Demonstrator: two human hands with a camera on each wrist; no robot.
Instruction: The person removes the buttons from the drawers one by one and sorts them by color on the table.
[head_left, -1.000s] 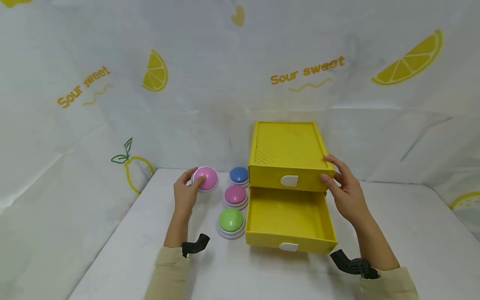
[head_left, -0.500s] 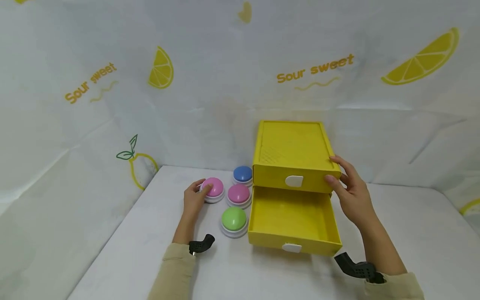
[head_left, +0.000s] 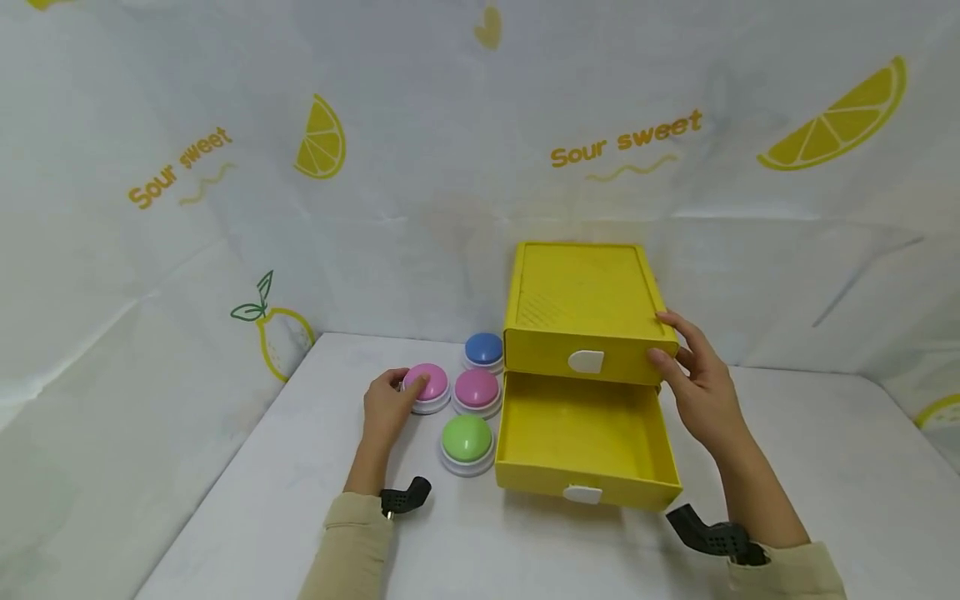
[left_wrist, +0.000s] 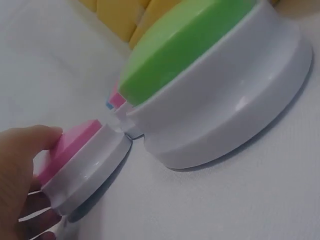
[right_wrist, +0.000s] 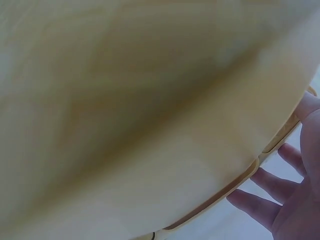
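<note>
Your left hand (head_left: 385, 410) grips a pink button (head_left: 432, 382), thumb on its dome, just left of a second pink button (head_left: 477, 389). Your right hand (head_left: 703, 400) holds the upper front corner of the yellow box (head_left: 585, 287), its lower drawer (head_left: 528, 478) pulled out.

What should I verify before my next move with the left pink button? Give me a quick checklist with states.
1. Left hand on the left pink button: ok, it grips it.
2. Left pink button flat on the table: cannot tell; a shadow shows under its edge in the left wrist view.
3. Clear of the other pink button: cannot tell; they look very close.
4. Right hand free: not ok, it holds the cabinet at its right front corner.
5. Lower drawer open: ok, pulled out.
6. Upper drawer shut: ok.
</note>
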